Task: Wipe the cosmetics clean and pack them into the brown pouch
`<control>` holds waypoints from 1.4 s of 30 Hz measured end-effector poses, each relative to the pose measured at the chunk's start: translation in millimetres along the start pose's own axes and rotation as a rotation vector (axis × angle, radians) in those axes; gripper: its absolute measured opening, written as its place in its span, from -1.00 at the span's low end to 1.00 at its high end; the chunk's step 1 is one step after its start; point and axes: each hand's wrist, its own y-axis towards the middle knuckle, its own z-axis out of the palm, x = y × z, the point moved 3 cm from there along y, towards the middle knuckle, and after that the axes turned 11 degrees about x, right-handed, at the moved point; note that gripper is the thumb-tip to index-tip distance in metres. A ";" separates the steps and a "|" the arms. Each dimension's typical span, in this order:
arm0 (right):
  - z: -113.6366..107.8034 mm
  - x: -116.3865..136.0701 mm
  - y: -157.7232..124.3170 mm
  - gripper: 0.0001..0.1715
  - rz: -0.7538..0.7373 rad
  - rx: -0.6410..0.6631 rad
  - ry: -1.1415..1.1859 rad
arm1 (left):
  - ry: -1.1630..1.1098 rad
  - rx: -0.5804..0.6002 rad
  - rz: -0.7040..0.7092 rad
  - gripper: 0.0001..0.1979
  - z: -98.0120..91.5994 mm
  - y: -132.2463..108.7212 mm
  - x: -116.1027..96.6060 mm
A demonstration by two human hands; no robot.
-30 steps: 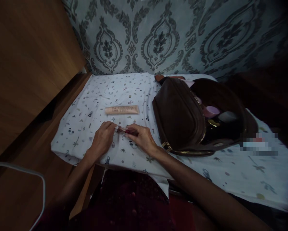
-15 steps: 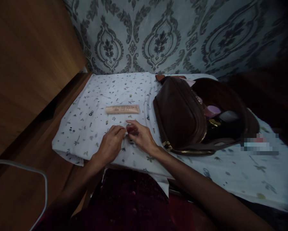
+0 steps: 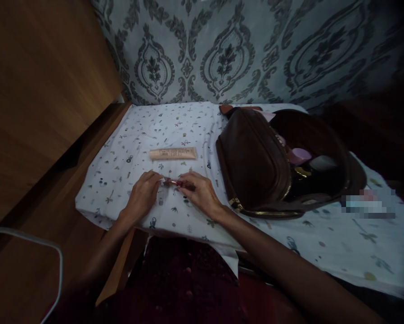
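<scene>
A small, slim, shiny dark-red item (image 3: pixel 172 182) spans the gap between my hands; its exact kind is too small and dim to make out. My right hand (image 3: pixel 202 192) pinches its right end between thumb and fingers. At the other end, the fingertips of my left hand (image 3: pixel 144 192) are closed, with a little whitish bit showing at them. Just beyond both hands, a beige squeeze tube (image 3: pixel 172 153) with fine print lies flat on the patterned white cloth (image 3: pixel 161 128).
To the right stands an unzipped dark brown bag (image 3: pixel 251 166), with a pink-lidded item (image 3: pixel 299 155) and other things inside. A patterned wall (image 3: pixel 225 58) rises behind the cloth. At left are a wooden panel (image 3: pixel 47 76) and a white cable (image 3: pixel 58 256).
My left hand has moved left, away from my right hand, so the dark-red item now shows between them. The tube and bag stay where they were.
</scene>
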 end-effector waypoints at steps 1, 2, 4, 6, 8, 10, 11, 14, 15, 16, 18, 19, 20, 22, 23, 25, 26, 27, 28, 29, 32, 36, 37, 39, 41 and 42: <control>0.7 -0.2 -0.1 -0.85 0.014 0.015 0.020 | -0.006 0.006 0.005 -0.78 0.4 1.2 -3.9; 1.4 -0.6 -0.2 -0.85 0.024 0.029 0.038 | -0.013 0.012 0.014 -0.77 1.0 2.5 -8.8; 2.2 -1.5 -0.2 -0.85 0.024 0.032 0.053 | -0.032 0.021 0.048 -0.77 2.6 5.4 -19.9; 2.3 -2.3 -0.1 -0.82 0.003 0.010 0.042 | -0.045 0.034 0.085 -0.76 4.7 8.0 -29.9; 2.4 -3.2 0.2 -0.80 -0.015 -0.009 0.044 | -0.046 0.050 0.104 -0.77 6.4 9.8 -35.1; 3.2 -4.4 0.8 -0.81 -0.016 -0.010 0.075 | -0.040 0.053 0.094 -0.77 6.5 10.3 -33.4; 3.6 -4.8 1.1 -0.83 -0.012 -0.007 0.097 | -0.037 0.049 0.082 -0.77 5.7 10.2 -30.0; 4.9 -5.9 1.8 -0.89 0.007 -0.010 0.138 | -0.020 0.046 0.023 -0.78 1.5 8.2 -13.2; 5.1 -6.1 1.8 -0.90 0.014 -0.017 0.139 | -0.008 0.048 0.004 -0.78 -0.2 7.4 -7.1; 5.4 -6.4 1.8 -0.90 0.019 -0.020 0.139 | 0.004 0.051 -0.011 -0.77 -1.8 6.6 -1.7; 5.5 -6.4 1.7 -0.86 0.024 -0.024 0.143 | 0.021 0.052 -0.025 -0.77 -4.3 5.6 5.1; 5.3 -6.2 1.6 -0.83 0.022 -0.026 0.144 | 0.021 0.054 -0.024 -0.77 -4.9 5.8 5.7; 4.9 -5.8 1.6 -0.80 0.019 -0.027 0.140 | 0.014 0.057 -0.018 -0.77 -4.9 6.5 4.3; 3.4 -4.2 1.5 -0.79 0.009 -0.032 0.108 | -0.014 0.069 0.006 -0.78 -3.5 9.8 -3.8; 2.4 -3.1 1.5 -0.81 -0.001 -0.034 0.086 | -0.029 0.076 0.025 -0.78 -2.3 12.2 -9.6; 0.8 -0.7 1.3 -0.84 -0.028 -0.030 0.049 | -0.046 0.096 0.070 -0.78 0.3 18.0 -20.8; 0.2 0.4 1.2 -0.84 -0.043 -0.026 0.036 | -0.044 0.109 0.086 -0.78 1.4 20.8 -24.5; -0.2 1.4 0.9 -0.85 -0.058 -0.022 0.026 | -0.036 0.122 0.094 -0.78 2.2 23.4 -25.9; -0.4 2.3 0.7 -0.85 -0.071 -0.018 0.019 | -0.024 0.133 0.094 -0.77 2.7 25.5 -24.8; -0.4 2.9 0.4 -0.87 -0.083 -0.014 0.015 | -0.013 0.140 0.085 -0.77 2.7 27.0 -21.2; -0.1 3.6 0.1 -0.90 -0.108 -0.013 0.020 | -0.015 0.124 0.032 -0.78 0.2 27.1 0.8; -0.5 0.2 2.5 -0.93 -0.090 -0.050 0.094 | -0.150 0.084 -0.056 -0.78 -2.2 20.9 30.4; -0.9 -1.8 3.8 -0.91 -0.064 -0.066 0.146 | -0.208 0.065 -0.079 -0.78 -2.1 19.2 34.7; -1.6 -6.5 6.5 -0.82 0.013 -0.092 0.302 | -0.370 0.013 -0.139 -0.79 -1.1 16.4 39.1; -1.3 -9.9 9.0 -0.72 0.096 -0.093 0.494 | -0.591 -0.048 -0.212 -0.76 1.2 14.7 38.6; -0.9 -10.4 9.9 -0.67 0.131 -0.084 0.585 | -0.708 -0.084 -0.244 -0.74 2.5 14.4 36.5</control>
